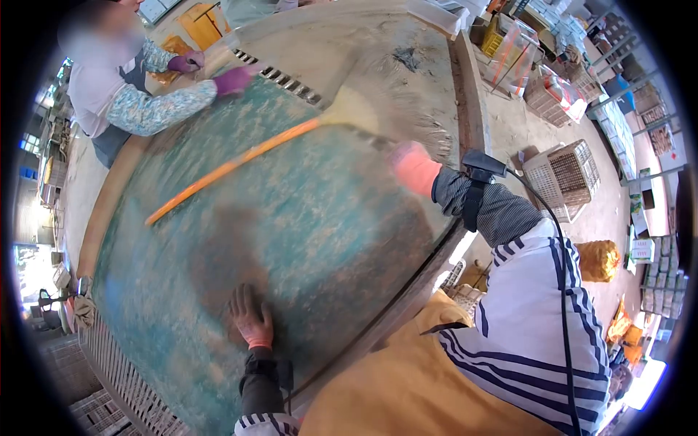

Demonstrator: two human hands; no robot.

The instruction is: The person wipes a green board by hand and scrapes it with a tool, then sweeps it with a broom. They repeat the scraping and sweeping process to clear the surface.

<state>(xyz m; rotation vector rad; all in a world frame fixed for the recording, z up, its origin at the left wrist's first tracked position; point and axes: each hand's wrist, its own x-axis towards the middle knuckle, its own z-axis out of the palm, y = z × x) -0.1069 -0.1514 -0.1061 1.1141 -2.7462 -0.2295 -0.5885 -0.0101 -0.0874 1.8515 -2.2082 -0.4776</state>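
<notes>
My left hand, in a glove with dark fingers and a pink cuff, lies on the green, dirt-dusted table top, fingers stretched out. Farther off on the right, my right hand in a pink glove reaches over the table and is smeared by motion; I cannot tell what its fingers hold. Just beyond it is a blurred, pale yellow fan-shaped head on a broom-like tool, whose orange handle slants across the table toward the left. A brown smear of dirt spreads ahead of my left hand.
Across the table at left, a person in patterned sleeves and purple gloves reaches over the surface. A slotted strip crosses the far part. Plastic crates and an orange net sack stand on the floor at right.
</notes>
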